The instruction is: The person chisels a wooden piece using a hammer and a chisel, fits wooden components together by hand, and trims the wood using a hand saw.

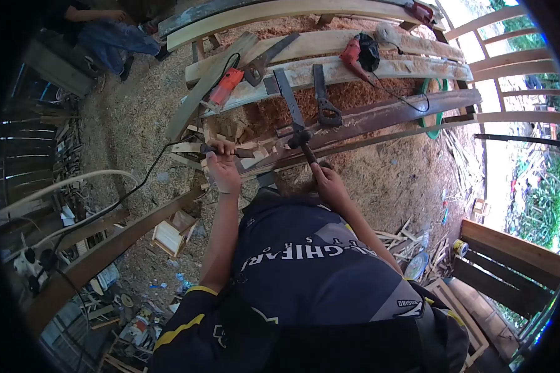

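Note:
My left hand (223, 166) is closed around a chisel (244, 153), whose darker end points right over a piece of wood. In my right hand (328, 180) is the handle of a hammer (300, 139); its dark head is up and to the left of that hand, apart from the chisel. Beyond the hammer, a metal square (287, 96) and a handsaw (323, 99) lie across the planks. A long brown board (392, 115) runs to the right behind my right hand.
A red power tool (227, 86) with a cord and another handsaw (269, 61) lie on the planks. Farther right is a second red tool (353, 55). A person (109, 37) is at the upper left. Wood shavings (130, 112) cover the ground.

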Action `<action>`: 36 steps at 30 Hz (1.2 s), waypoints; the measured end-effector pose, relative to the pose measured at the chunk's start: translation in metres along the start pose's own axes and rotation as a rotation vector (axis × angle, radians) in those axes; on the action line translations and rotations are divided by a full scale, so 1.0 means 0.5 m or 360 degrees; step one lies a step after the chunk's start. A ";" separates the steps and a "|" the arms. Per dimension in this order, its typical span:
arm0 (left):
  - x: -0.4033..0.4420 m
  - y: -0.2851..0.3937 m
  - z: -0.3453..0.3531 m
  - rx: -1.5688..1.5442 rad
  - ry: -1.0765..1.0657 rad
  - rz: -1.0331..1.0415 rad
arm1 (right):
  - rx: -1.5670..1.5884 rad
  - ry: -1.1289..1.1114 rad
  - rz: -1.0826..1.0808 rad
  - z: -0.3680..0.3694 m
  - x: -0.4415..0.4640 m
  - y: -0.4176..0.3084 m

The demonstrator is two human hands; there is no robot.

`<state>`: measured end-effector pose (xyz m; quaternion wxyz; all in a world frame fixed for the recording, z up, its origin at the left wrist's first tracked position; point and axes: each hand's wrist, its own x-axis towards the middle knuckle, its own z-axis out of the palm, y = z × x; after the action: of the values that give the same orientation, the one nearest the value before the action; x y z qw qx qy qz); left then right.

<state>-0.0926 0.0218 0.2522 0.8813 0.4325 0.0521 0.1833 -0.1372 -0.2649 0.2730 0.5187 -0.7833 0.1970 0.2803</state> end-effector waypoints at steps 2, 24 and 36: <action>0.001 0.005 0.001 0.0050 -0.0024 -0.0022 | 0.0054 0.0006 0.0030 0.018 0.000 0.019; -0.043 -0.096 0.075 0.0505 -0.0014 0.0129 | 0.0030 -0.0130 0.0151 -0.069 0.039 0.087; -0.058 -0.109 0.046 0.0460 0.0086 0.0100 | -0.0137 -0.0155 0.0117 -0.073 0.037 0.083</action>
<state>-0.0985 -0.0365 0.2223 0.8019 0.5512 0.0881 0.2129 -0.1394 -0.3150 0.2434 0.4828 -0.7826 0.1880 0.3451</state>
